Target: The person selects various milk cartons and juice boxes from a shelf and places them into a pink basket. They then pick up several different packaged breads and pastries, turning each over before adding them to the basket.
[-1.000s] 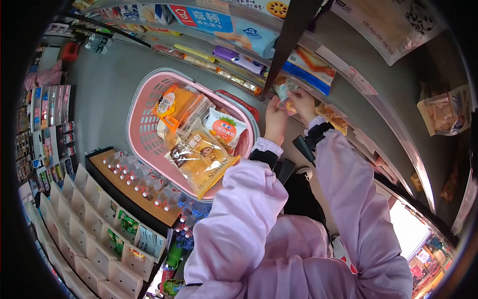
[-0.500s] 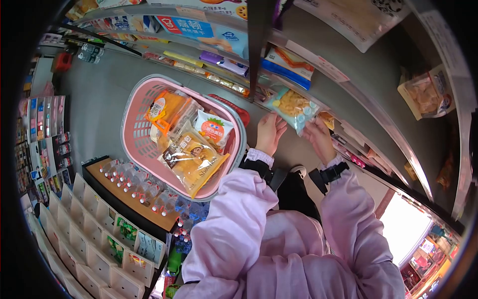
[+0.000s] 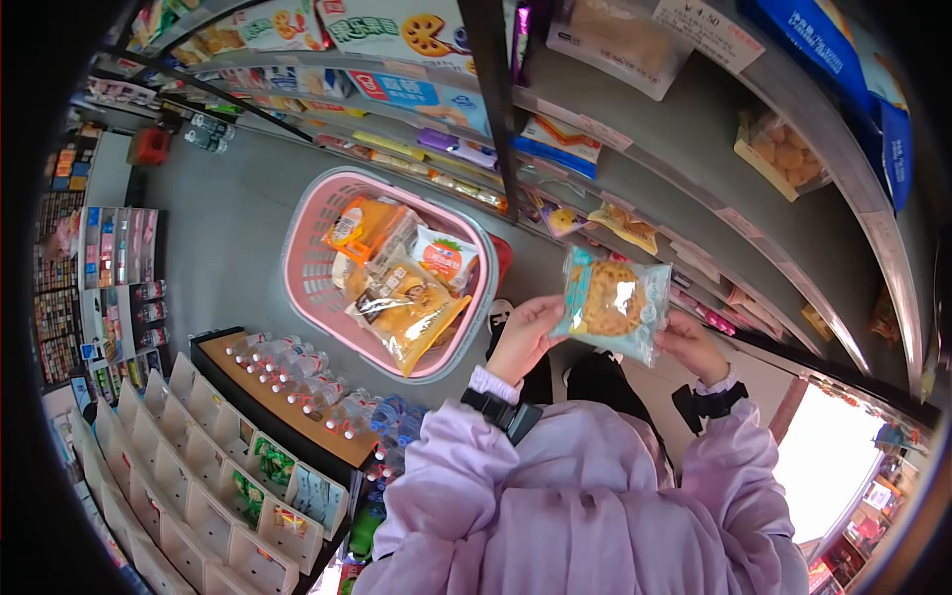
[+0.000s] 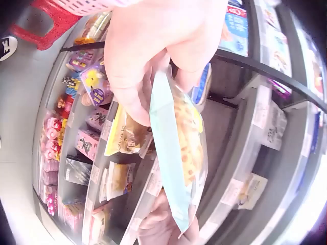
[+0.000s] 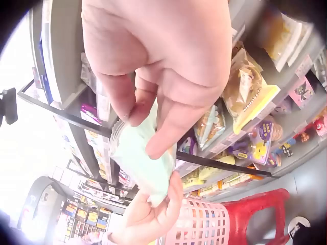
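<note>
A packaged bread point(image 3: 617, 297) in a clear and mint-green wrapper is held up in front of my body, its round golden piece showing through the film. My left hand point(image 3: 528, 337) pinches one end of it between thumb and fingers. The opposite end is pinched by my right hand point(image 3: 696, 347). In the left wrist view the wrapper point(image 4: 171, 143) is seen edge-on below the left hand point(image 4: 158, 41). The right wrist view shows the pale green side of the wrapper point(image 5: 145, 158) under the fingertips of the right hand point(image 5: 158, 56).
On the left a pink basket point(image 3: 309, 258) holds several bread packages, with a red stool point(image 5: 260, 204) beside it. Shelves of packaged snacks point(image 3: 407, 89) rise ahead and to the right. Water bottles point(image 3: 307, 382) stand on a low wooden surface near white compartments point(image 3: 169, 446).
The packaged bread has come away from the lower shelf, back toward my body. It was partly hidden between both hands; now it is spread between them, its front showing.
</note>
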`<state>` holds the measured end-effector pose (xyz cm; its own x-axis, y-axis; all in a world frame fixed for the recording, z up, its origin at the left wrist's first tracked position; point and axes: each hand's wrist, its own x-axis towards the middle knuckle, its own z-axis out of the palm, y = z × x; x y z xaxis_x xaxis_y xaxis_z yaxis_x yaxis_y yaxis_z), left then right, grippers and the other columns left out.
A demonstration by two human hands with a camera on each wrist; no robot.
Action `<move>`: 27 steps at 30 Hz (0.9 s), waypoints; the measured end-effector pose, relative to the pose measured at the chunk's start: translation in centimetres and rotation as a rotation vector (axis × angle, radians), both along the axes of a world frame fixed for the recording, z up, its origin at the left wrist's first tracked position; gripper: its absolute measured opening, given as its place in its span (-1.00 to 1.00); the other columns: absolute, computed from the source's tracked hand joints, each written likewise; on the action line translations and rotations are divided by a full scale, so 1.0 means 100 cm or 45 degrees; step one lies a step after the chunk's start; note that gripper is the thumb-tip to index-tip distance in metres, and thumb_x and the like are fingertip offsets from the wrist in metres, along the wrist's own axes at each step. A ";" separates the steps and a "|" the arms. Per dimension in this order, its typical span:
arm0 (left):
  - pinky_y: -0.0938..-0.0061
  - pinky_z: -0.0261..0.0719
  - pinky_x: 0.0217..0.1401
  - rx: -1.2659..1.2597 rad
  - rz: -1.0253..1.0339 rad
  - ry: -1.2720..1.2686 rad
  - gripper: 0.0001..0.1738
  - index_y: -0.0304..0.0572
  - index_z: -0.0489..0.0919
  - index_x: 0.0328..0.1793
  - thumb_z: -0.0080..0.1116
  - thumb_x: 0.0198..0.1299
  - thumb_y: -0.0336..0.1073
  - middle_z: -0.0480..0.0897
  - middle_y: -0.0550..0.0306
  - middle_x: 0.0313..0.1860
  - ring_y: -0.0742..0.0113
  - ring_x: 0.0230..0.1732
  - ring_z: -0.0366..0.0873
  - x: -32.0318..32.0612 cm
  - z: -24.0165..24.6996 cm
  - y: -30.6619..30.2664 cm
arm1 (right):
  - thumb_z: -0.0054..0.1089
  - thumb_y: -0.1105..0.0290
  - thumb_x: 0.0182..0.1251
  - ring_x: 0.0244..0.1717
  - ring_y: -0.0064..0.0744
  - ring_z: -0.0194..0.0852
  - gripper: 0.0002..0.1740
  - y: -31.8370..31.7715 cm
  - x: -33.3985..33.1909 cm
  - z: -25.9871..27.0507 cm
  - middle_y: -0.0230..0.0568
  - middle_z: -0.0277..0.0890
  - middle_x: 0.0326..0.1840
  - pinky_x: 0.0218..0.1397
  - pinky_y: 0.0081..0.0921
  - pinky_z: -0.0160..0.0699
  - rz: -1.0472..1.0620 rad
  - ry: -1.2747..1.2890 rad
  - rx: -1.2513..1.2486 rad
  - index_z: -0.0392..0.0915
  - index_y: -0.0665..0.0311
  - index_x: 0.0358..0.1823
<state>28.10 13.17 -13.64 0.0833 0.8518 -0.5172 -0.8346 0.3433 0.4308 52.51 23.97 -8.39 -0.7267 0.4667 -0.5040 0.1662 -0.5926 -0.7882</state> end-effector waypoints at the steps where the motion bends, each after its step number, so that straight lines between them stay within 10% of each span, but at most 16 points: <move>1: 0.57 0.51 -0.15 0.006 0.049 0.048 -0.69 -0.36 0.39 0.02 -0.04 0.18 -0.35 0.54 0.11 -0.19 0.45 -0.21 0.52 -0.002 0.009 -0.009 | 0.01 0.47 0.19 -0.26 -0.67 0.35 -0.83 0.001 -0.004 0.010 -0.43 0.43 -0.30 -0.15 -0.65 0.34 0.081 -0.024 0.024 0.42 0.29 -0.17; 12: 0.55 0.50 -0.20 -0.271 0.607 0.595 -0.78 -0.27 0.48 -0.09 -0.01 0.16 -0.36 0.55 0.15 -0.22 0.45 -0.23 0.50 -0.158 0.038 -0.104 | 0.01 0.38 0.21 -0.41 -0.63 0.37 -0.85 -0.033 -0.227 -0.001 -0.39 0.36 -0.44 -0.33 -0.64 0.42 0.390 0.327 0.140 0.36 0.33 -0.31; 17: 0.65 0.39 -0.38 -0.437 0.348 1.317 -0.76 -0.33 0.54 -0.13 0.06 0.10 -0.35 0.58 0.21 -0.41 0.58 -0.41 0.43 -0.268 -0.005 -0.141 | 0.10 0.32 0.12 -0.51 -0.62 0.40 -0.78 -0.068 -0.328 -0.042 -0.32 0.42 -0.56 -0.45 -0.66 0.39 0.475 0.228 0.550 0.37 0.33 -0.50; 21: 0.60 0.40 -0.44 -0.543 -0.180 1.955 -0.78 -0.29 0.59 -0.22 0.09 0.02 -0.35 0.58 0.11 -0.55 0.54 -0.51 0.45 -0.339 -0.026 -0.140 | 0.09 0.31 0.12 -0.62 -0.58 0.38 -0.78 -0.091 -0.379 -0.058 -0.30 0.43 -0.61 -0.58 -0.62 0.38 0.515 0.039 0.167 0.37 0.31 -0.51; 27: 0.34 0.47 -0.30 -0.549 -0.679 2.246 -0.78 -0.26 0.61 -0.33 0.10 -0.10 -0.32 0.59 -0.11 -0.45 0.05 -0.36 0.57 -0.380 -0.058 -0.125 | -0.05 0.32 0.18 -0.52 -0.60 0.41 -0.81 -0.106 -0.405 -0.075 -0.35 0.43 -0.54 -0.49 -0.67 0.45 0.630 -0.065 -0.202 0.44 0.30 -0.36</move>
<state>-9.93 0.71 -19.47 -0.5320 0.7260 -0.4358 0.6200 0.6845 0.3834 12.03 13.33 -15.86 -0.8138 -0.0114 -0.5810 0.4922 -0.5450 -0.6787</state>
